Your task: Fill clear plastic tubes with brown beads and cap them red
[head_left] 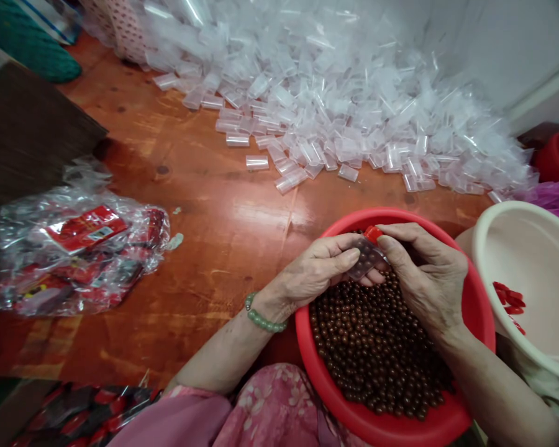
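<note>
**Red cap (372,233) pinched against a clear case (363,259)**

Head view: in the left hand (310,271), the clear case with brown beads (377,354) showing inside, clamped between thumb and fingers above the red basin (320,380). In the right hand (431,279), the red cap at the case's upper edge, thumb and forefinger closed on it. For a clean fit, grip the thin walls lightly, line the cap up square and press evenly. Best done over the basin, to catch spills. Impossible to tell whether fully seated. Inside the cream tub (481,248), loose red pieces (507,297).
</note>
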The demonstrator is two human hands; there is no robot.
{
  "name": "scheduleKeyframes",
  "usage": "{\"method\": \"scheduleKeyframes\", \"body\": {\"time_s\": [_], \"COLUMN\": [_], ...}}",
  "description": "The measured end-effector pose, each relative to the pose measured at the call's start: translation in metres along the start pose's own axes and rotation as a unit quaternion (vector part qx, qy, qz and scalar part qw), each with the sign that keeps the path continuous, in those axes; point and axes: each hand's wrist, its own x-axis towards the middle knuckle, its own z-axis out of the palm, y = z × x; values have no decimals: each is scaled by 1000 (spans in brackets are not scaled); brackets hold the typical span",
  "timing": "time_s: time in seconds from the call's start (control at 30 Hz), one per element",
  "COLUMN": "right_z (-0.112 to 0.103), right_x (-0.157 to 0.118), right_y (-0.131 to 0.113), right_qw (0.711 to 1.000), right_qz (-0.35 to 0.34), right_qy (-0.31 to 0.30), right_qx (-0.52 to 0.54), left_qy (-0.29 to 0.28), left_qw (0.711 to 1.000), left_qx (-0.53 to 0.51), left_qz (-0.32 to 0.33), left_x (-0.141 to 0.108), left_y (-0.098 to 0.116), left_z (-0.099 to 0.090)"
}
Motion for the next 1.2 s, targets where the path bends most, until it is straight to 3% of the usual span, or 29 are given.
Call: {"method": "scheduleKeyframes", "body": {"time_s": [0.17,0.33,0.47,0.6,0.8,0.93,1.2], "right_z": [2,0,-3,-4,-8,-17,-41], "right_x": [2,4,3,4,8,10,15], "right_y": [-1,2,4,8,10,8,4], "right_qw": [1000,997,998,975,953,951,955], "right_qz": [19,56,-46,-184,-241,-220,-79], "right_qy": [2,-35,-43,-51,-104,-153,-282], "right_qx": [3,40,-2,-118,-150,-152,-52], "left_qy": [10,22,20,17,38,29,25], "left_qw": [1000,1000,999,998,996,997,995], "left_qx": [5,4,-29,-44,-73,-76,-86], "left_qz": [-1,4,-17,-28,-19,-12,-37], "left_x": [0,1,0,1,3,2,3], "left_y": [-1,-2,0,1,1,2,7], "left_z": [-1,-2,-1,-2,-2,-2,-4]}}
